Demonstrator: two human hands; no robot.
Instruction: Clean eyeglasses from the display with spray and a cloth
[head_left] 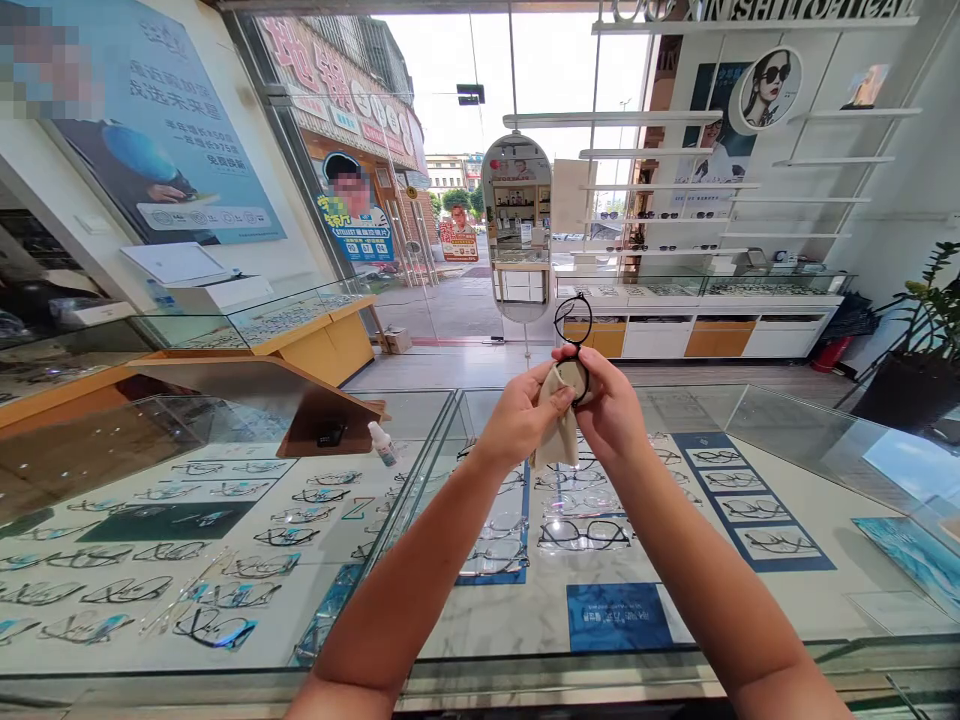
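Note:
Above the glass display counter, both my hands meet around one pair of round black-rimmed glasses, held on end so that one lens stands up over my fingers. My left hand is closed on a beige cleaning cloth, its thumb pressing the cloth on the lower lens. The cloth's loose end hangs below. My right hand grips the lower rim from the other side, its fingers partly behind the frame. The temples of the glasses cannot be made out clearly.
Several eyeglass frames lie under the glass counter. A small white spray bottle stands on the left part, beside a brown tray-like panel. Farther off are an oval mirror, wall shelves and a potted plant.

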